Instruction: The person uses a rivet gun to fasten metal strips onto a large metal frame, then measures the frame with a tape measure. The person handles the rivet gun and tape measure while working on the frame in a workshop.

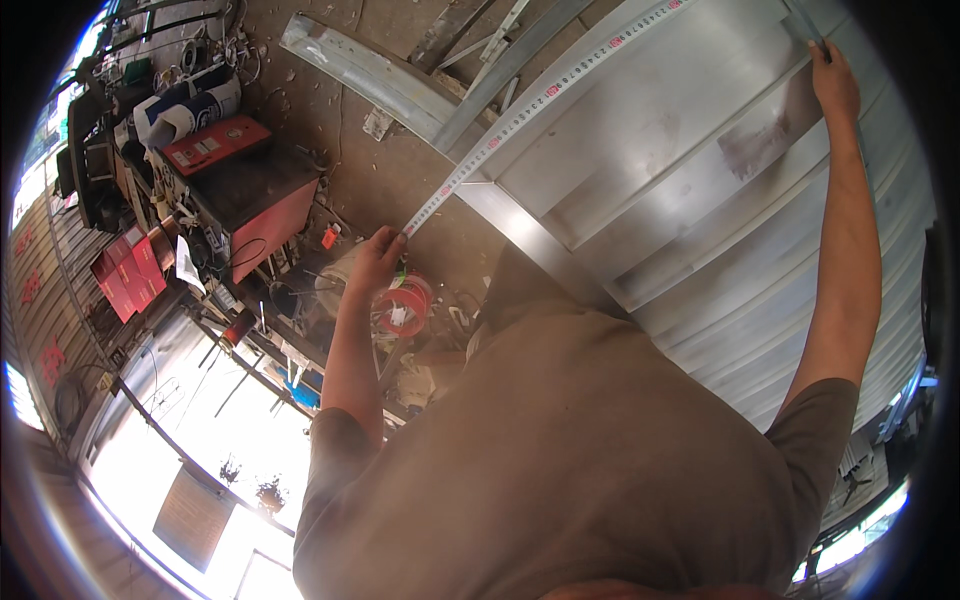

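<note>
My left hand (375, 265) is closed on the near end of a tape measure (548, 95). The white blade, with black and red marks, runs up and right across the edge of a large silvery metal panel (640, 130) and leaves the picture at the top. My right hand (835, 88), at the upper right over the panel, has its fingers closed round a thin grey strip (808, 22); the strip's full shape is hidden. Raised ribs cross the panel, and a brownish smudged patch (765, 140) shows on it.
Metal channels and bars (370, 80) lie on the dirty floor beyond the panel. At left stands a red and black machine (235, 185) among clutter. A red spool (405, 308) sits below my left hand. Corrugated metal sheeting (900, 300) runs along the right.
</note>
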A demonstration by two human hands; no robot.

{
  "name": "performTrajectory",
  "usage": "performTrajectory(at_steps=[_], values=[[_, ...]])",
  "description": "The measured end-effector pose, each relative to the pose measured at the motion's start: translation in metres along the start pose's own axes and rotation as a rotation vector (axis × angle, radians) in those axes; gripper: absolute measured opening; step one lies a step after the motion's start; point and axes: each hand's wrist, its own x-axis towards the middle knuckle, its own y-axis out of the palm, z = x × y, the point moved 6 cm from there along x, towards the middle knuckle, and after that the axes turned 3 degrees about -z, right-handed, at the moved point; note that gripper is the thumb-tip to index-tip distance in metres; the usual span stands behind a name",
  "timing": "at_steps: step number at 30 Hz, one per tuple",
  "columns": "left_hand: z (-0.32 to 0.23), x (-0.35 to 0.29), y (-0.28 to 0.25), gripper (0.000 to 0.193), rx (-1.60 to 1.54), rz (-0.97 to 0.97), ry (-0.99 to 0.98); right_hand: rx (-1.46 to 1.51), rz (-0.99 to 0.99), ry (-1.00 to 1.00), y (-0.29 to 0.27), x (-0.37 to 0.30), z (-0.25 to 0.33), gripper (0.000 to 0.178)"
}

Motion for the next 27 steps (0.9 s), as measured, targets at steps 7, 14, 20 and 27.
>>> performTrajectory(at_steps=[7, 14, 20, 27], values=[[-0.007, -0.003, 0.0, 0.023, 0.035, -0.007, -0.053, -0.003, 0.026, 0.016, 0.0, 0.001, -0.002, 0.061], [-0.009, -0.002, 0.002, 0.023, -0.019, -0.012, -0.014, -0.018, 0.031, 0.027, -0.002, 0.001, -0.003, 0.062], [-0.012, -0.003, 0.003, 0.022, 0.003, -0.023, -0.007, -0.023, 0.05, 0.034, -0.005, 0.002, 0.0, 0.061], [-0.011, 0.0, 0.005, 0.023, 0.028, -0.036, 0.006, -0.048, 0.06, 0.059, -0.001, 0.007, -0.005, 0.06]])
